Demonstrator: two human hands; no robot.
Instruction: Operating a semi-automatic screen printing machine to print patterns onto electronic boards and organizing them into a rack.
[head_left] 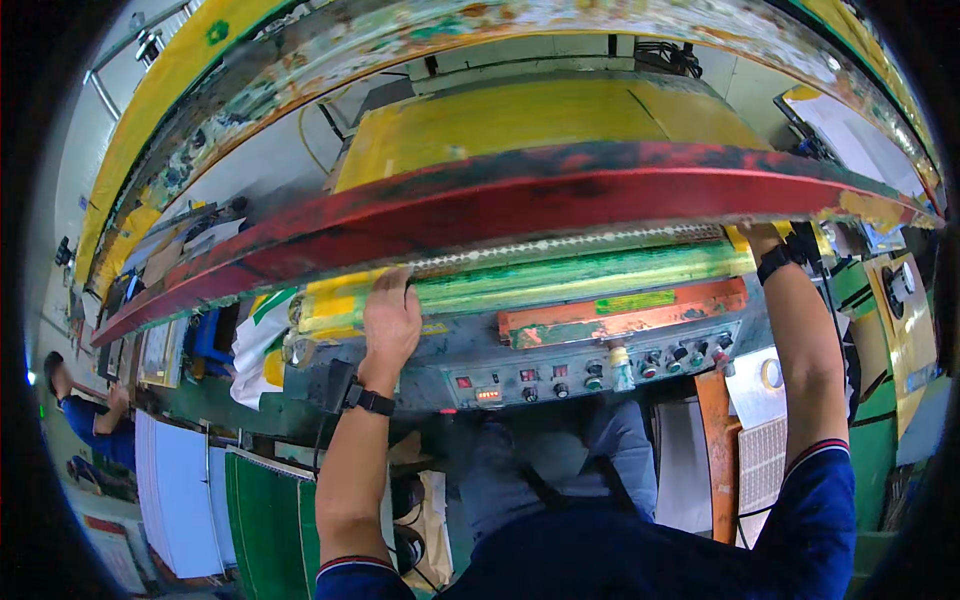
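My left hand (pixel 390 318) lies on the yellow, green-stained front edge (pixel 550 282) of a machine bed, its fingers stretched forward and its thumb a little apart. The fingertips reach close under a long red bar (pixel 520 212) smeared with dark paint. At the right end of the same edge is my right hand (pixel 762 238); the bar and my wrist hide most of its fingers. Behind the edge runs a pale perforated strip (pixel 570 243). I cannot make out anything held in either hand.
Below the edge sit an orange paint-stained tray (pixel 625 312) and a control panel (pixel 590 372) with knobs and lit displays. A paint-streaked frame (pixel 420 60) arches overhead. White cloth (pixel 262 345) hangs at left; a person (pixel 95 415) stands farther left. Green cabinet (pixel 265 510) lower left.
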